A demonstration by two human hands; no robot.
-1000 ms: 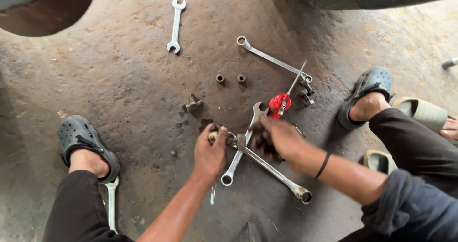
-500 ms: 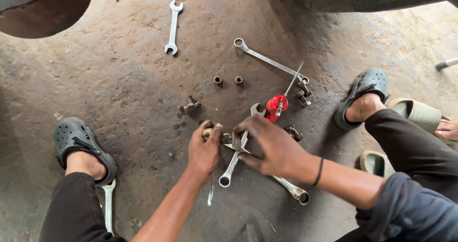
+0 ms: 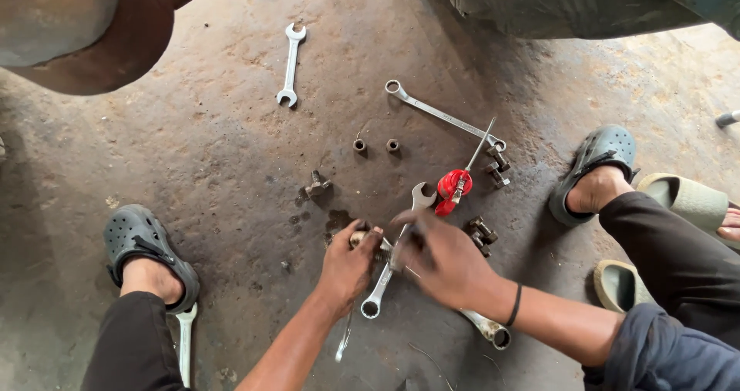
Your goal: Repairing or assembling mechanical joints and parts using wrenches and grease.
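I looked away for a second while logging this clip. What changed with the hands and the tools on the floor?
The right hand slid left from beside the red-handled screwdriver and now covers the combination spanner, blurred in motion. The left hand edged slightly toward the body, still gripping the small metal part. The open-ended spanner, the ring spanner and the two small sockets lie unchanged.

Hands [image 3: 401, 264] on wrench [image 3: 395, 260]; screwdriver [image 3: 461, 175] just behind.
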